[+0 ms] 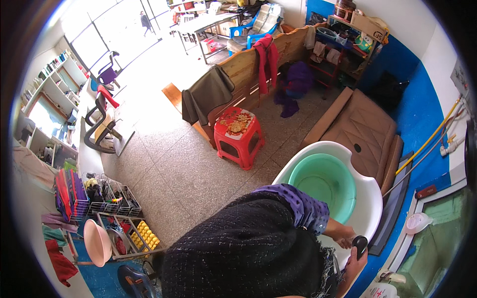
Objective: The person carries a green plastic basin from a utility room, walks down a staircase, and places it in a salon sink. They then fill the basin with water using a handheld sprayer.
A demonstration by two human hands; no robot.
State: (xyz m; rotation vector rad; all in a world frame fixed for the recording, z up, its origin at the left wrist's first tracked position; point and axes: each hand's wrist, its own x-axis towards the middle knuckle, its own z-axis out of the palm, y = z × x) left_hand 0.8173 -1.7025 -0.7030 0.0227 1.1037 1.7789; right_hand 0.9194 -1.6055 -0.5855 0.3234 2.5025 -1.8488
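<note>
At the lower right, my right hand (354,265) is closed round a black shower head (360,242) with a rounded end. Close beside it is my left hand (341,234), its fingers loosely extended and seemingly holding nothing. A purple patterned sleeve (304,206) covers my left forearm. Both hands are over the near part of a white wash basin (373,198). Inside that basin sits a round green plastic tub (323,181), just beyond my left hand. My black knitted garment (243,253) fills the lower middle and hides part of the basin's near side.
A brown padded recliner (357,131) adjoins the basin. Ahead stand a red plastic stool (238,141) and a wooden bench (238,69) draped with clothes. Wire baskets (112,196) and a pink basin (97,243) are at left. Yellow piping (427,136) runs along the right wall.
</note>
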